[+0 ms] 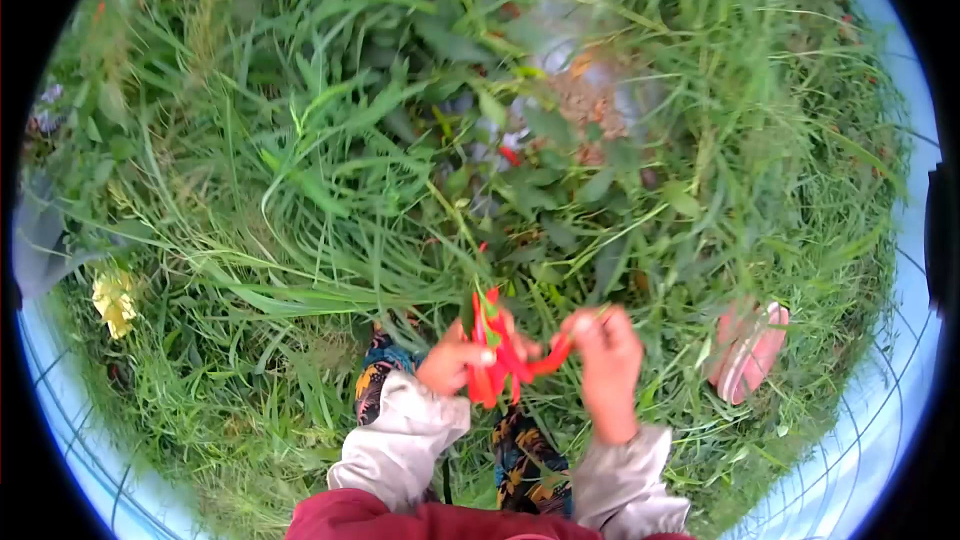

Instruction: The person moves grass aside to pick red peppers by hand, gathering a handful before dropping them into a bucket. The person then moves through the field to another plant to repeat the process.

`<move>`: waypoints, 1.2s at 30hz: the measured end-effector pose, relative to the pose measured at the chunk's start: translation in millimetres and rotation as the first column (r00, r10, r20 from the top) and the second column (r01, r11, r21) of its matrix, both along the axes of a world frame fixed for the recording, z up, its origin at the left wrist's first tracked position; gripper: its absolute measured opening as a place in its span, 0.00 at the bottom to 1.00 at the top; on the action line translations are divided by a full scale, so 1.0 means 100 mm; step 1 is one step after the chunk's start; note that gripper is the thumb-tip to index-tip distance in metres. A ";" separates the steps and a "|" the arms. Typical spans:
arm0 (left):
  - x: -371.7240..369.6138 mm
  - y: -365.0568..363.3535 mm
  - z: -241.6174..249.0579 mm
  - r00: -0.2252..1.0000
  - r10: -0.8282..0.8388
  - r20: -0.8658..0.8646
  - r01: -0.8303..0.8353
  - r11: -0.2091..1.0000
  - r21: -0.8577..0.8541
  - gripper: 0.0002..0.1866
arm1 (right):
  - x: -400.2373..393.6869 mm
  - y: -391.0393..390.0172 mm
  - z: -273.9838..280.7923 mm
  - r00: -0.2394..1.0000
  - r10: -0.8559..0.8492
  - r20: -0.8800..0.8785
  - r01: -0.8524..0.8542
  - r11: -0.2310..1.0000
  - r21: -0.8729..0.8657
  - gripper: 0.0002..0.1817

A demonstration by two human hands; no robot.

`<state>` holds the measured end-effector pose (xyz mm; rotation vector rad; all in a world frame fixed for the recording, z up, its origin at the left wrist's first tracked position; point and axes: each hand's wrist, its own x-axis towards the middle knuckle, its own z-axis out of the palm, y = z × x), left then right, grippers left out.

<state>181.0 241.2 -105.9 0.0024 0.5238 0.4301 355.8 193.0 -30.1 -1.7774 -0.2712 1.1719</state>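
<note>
Several long red peppers are bunched in my left hand, its fingers wrapped round them at the lower middle of the head view. Just right of the bunch, my right hand pinches the end of one red pepper, which reaches across to the bunch. Green leaves and stems show among the peppers. Behind the hands, leafy plants stand in tall grass, and another red pepper shows farther up among the leaves.
Tall grass surrounds the hands. At the right lies a pink shoe-like object. A pale yellow object sits at the left, below a grey sheet-like thing. My patterned trouser legs show below.
</note>
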 end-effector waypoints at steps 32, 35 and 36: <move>2.72 -3.14 3.78 0.671 -0.742 0.009 0.736 0.668 0.110 0.22 | 0.77 -4.85 3.10 0.671 -0.734 0.109 0.709 0.677 0.198 0.18; 3.43 -3.28 3.71 0.619 -0.785 0.013 0.771 0.611 0.177 0.23 | 0.63 -5.52 3.11 0.578 -0.813 0.071 0.808 0.583 0.090 0.14; 3.71 -3.33 3.66 0.634 -0.773 0.034 0.756 0.628 0.182 0.24 | 0.53 -5.71 3.05 0.543 -0.838 0.060 0.837 0.546 0.046 0.14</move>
